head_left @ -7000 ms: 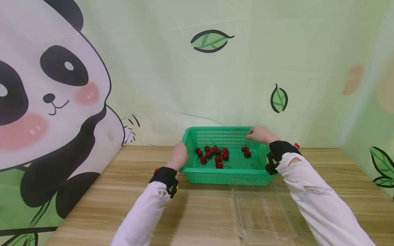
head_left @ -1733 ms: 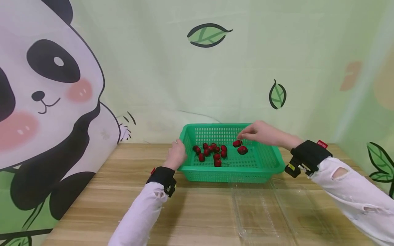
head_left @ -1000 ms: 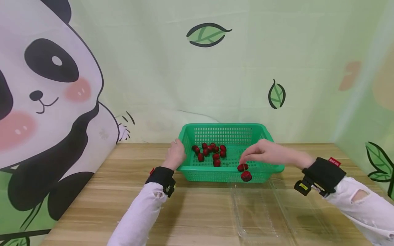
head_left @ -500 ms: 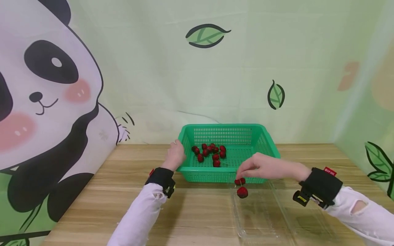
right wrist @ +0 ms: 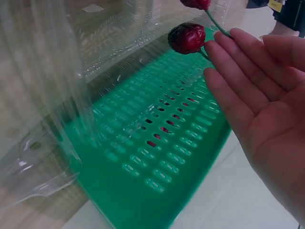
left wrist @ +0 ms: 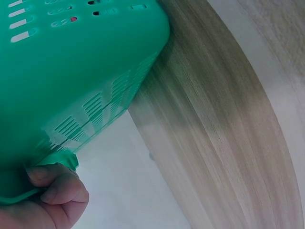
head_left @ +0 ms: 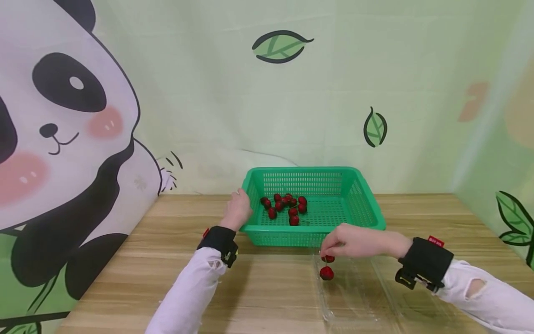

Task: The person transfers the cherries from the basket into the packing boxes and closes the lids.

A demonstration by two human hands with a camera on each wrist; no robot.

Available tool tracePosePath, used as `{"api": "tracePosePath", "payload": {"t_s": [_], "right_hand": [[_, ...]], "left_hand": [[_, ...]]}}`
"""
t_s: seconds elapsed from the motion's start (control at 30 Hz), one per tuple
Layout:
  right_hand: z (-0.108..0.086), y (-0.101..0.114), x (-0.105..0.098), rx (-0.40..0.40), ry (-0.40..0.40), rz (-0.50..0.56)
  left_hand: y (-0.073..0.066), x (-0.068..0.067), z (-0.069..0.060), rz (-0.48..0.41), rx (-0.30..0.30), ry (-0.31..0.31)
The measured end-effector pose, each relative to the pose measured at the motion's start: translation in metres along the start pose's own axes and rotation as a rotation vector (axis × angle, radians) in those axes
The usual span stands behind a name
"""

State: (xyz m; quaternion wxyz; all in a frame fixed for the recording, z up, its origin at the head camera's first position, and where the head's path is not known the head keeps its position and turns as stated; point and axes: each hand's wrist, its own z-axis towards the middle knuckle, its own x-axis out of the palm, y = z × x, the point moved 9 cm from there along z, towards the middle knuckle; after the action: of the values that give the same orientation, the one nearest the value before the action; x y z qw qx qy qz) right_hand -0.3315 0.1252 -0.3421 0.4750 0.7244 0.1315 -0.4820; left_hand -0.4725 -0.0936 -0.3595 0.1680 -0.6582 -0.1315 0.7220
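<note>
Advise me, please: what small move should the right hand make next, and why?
Probably lower the right hand slightly. Its fingers hold two round, dark-red cherries by their thin green stems, and in the head view these cherries appear over the clear, rectangular plastic container, outside the green slotted plastic basket; how high is hard to tell.

Bright, even head view, dimmer right wrist view, glare on clear container (right wrist: 57,90)

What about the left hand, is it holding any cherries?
No, the left hand grips the green basket by its edge.
</note>
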Motion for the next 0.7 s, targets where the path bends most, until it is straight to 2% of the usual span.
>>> {"api": "tracePosePath", "payload": {"t_s": [0.33, 0.7], "right_hand": [[0.007, -0.004, 0.007, -0.015, 0.013, -0.029], [0.009, -0.007, 0.014, -0.026, 0.023, -0.122]], "left_hand": [[-0.001, -0.001, -0.001, 0.006, 0.009, -0.02], [0.001, 0.0, -0.001, 0.005, -0.004, -0.015]]}}
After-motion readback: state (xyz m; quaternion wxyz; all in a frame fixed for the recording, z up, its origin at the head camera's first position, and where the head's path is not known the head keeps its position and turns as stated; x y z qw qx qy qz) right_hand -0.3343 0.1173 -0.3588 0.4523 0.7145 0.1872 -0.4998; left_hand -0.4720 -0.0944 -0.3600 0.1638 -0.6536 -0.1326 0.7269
